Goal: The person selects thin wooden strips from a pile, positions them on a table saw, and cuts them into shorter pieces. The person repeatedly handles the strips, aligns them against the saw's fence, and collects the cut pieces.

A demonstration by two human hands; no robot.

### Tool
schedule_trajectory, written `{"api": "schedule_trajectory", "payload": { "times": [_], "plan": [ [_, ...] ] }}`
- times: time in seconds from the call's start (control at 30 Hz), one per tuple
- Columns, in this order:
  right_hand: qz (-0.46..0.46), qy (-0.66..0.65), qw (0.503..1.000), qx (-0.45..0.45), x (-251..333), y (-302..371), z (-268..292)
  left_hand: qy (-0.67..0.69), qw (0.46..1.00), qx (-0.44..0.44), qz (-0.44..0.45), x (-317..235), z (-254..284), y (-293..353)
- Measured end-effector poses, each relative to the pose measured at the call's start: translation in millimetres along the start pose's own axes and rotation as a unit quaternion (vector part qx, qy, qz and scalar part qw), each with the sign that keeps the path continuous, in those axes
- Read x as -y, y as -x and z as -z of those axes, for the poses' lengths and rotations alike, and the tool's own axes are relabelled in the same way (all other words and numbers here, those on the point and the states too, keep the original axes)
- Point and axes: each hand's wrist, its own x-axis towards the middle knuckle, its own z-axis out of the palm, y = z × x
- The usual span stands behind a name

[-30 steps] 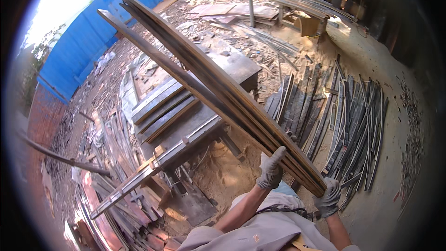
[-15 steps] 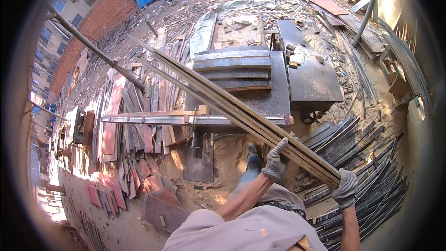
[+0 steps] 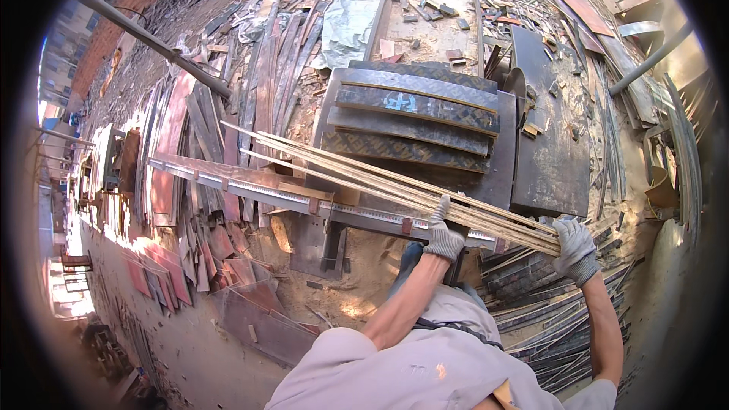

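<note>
A bundle of long, thin plywood strips (image 3: 357, 172) slants across the front of a dark saw table (image 3: 497, 163), its far ends fanned apart to the left. My left hand (image 3: 445, 237), in a grey knit glove, is closed round the bundle toward its right part, thumb on top. At the right end, my gloved right hand (image 3: 575, 249) grips the strips' ends. Beyond the bundle, several dark boards (image 3: 414, 127) with pale cut edges lie on the table. Under the strips runs a rail with a measuring scale (image 3: 372, 218).
A round blade (image 3: 515, 82) stands beside a second dark tabletop (image 3: 554, 175) at the right. Dark offcut strips (image 3: 531, 311) are heaped by my right side. Reddish boards (image 3: 171, 175) lie at the left, near a slanting metal pole (image 3: 152, 45). Wood scraps litter the far ground.
The bundle has swung flatter and now lies lower across the table front, its left ends spreading apart. Both hands have moved up, still gripping it. The view has tilted downward.
</note>
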Motion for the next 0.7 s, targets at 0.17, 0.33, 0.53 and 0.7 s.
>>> {"api": "schedule_trajectory", "payload": {
  "times": [0.17, 0.33, 0.53, 0.7],
  "plan": [
    [-0.044, -0.003, 0.993, 0.11, -12.2, -63.2, -20.3, 0.026, 0.999, -0.047, 0.005, -32.8, -5.1, -43.9],
    [-0.1, 0.007, 0.977, 0.188, -8.2, -109.1, -81.0, -0.249, 0.967, -0.019, 0.041, -65.5, -1.1, -19.6],
    [-0.104, -0.009, 0.978, 0.18, 8.5, -141.4, -192.4, -0.895, 0.101, 0.209, -0.382, -100.0, -17.9, 7.5],
    [-0.147, -0.053, 0.979, 0.131, 23.9, -139.2, -237.8, -0.919, -0.11, 0.255, -0.28, -116.3, -30.6, -86.8]
  ]
}}
